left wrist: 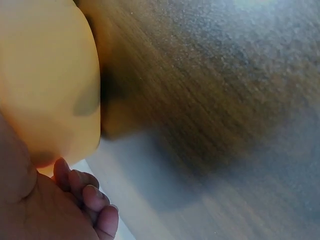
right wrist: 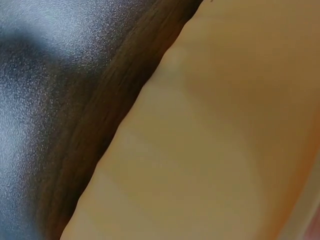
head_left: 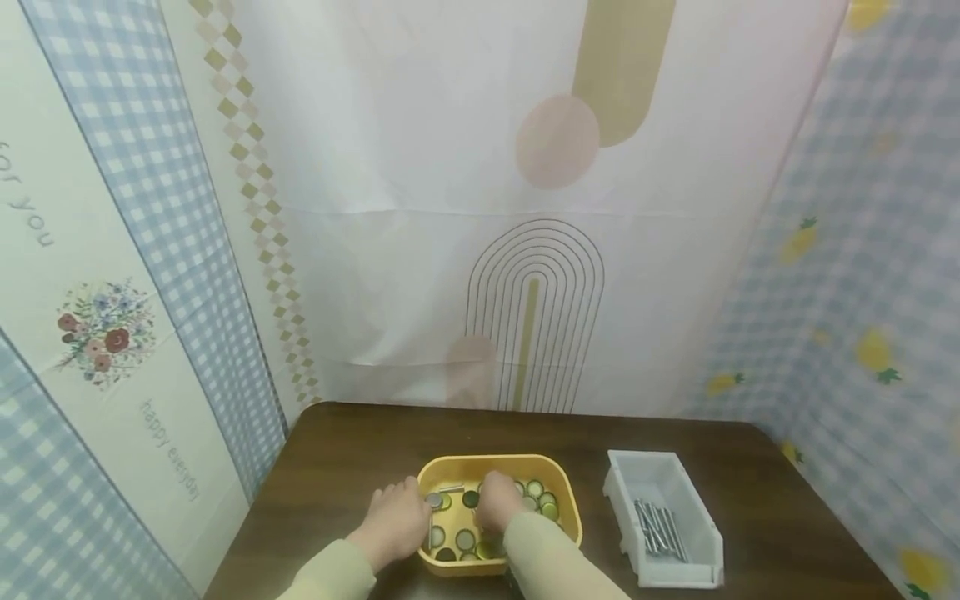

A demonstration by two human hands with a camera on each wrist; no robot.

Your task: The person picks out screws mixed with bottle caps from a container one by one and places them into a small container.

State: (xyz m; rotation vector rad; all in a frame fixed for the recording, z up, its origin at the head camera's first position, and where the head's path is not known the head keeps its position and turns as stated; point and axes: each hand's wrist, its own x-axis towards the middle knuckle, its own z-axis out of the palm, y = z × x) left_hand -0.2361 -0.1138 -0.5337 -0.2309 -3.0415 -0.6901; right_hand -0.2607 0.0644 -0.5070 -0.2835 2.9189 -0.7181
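Observation:
A yellow plastic tub [head_left: 498,463] holds several crimped bottle caps [head_left: 465,540] in green, grey and yellowish tones. A thin silver rod like a nail [head_left: 452,489] lies inside near its back left corner. My left hand [head_left: 397,518] grips the tub's left rim. In the left wrist view, its curled fingers [left wrist: 95,197] sit against the outside of the yellow wall. My right hand [head_left: 498,502] reaches down into the middle of the tub among the caps. Its fingertips are hidden, and I cannot tell whether they pinch something. The right wrist view is mostly filled by the tub's outer wall [right wrist: 200,135].
To the right of the tub stands a white open-front bin [head_left: 656,471] with several silver nail-like rods [head_left: 660,529] in it. Both containers are on a dark brown wooden table [head_left: 360,442]. Patterned cloth [head_left: 420,250] hangs behind the table and along both sides.

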